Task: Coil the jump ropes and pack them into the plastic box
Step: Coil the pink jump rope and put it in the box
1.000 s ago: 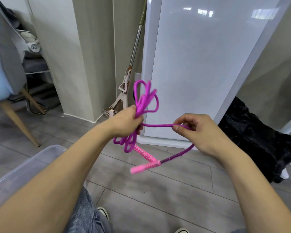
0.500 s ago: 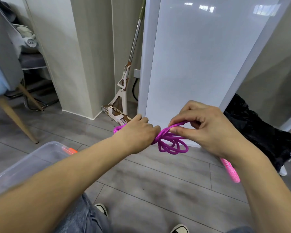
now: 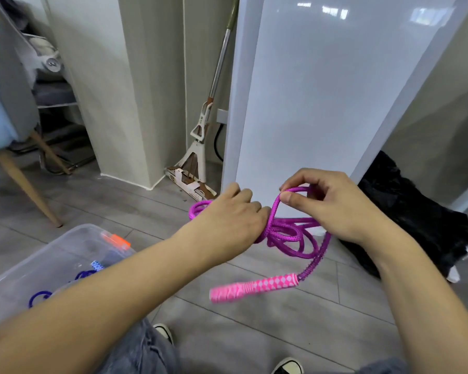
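The left hand (image 3: pixel 227 220) clenches the limp purple rope (image 3: pixel 289 236) at its waist; the right hand (image 3: pixel 333 206) pinches a loop at 12 o'clock; the pink handle (image 3: pixel 254 287) dangles, likely swinging.

Mop (image 3: pixel 200 136) beside white panel (image 3: pixel 322 103); chair (image 3: pixel 8 103) left

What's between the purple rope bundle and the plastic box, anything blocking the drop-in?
Nothing visible blocks it. The purple jump rope is held in the air by the left hand and right hand. The plastic box sits open-topped at lower left; only the person's own left forearm crosses above it. A blue rope already lies inside.
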A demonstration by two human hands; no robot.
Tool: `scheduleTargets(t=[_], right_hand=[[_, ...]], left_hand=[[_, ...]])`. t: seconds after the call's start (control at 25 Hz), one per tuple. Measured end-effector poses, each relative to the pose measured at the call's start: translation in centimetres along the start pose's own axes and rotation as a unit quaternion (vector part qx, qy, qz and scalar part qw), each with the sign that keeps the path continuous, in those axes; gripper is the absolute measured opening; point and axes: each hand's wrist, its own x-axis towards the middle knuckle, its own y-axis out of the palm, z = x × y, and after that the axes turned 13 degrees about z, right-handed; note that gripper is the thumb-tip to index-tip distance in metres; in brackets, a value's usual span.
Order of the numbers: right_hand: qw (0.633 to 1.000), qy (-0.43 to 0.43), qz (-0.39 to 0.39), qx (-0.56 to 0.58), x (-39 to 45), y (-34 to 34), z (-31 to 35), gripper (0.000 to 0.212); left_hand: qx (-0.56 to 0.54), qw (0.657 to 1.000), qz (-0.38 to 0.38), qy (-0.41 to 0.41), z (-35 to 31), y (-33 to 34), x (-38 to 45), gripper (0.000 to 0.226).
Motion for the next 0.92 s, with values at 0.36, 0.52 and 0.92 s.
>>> scheduleTargets(t=[0.36, 0.52, 0.92], right_hand=[[0.976, 0.006, 0.099, 0.193, 0.7, 1.5, -0.4, 0.036], [0.984, 0.006, 0.116, 0.137, 0.5, 2.1, -0.4, 0.045], [0.980, 0.007, 0.083, 0.181, 0.9, 2.1, -2.1, 0.045]], left_hand=[[-0.022, 0.988, -0.122, -0.097, 0.6, -0.4, 0.3, 0.007], [-0.050, 0.992, -0.087, -0.080, 0.6, 0.2, 0.5, 0.017], [-0.532, 0.846, 0.045, -0.019, 1.7, 0.0, -0.8, 0.046]])
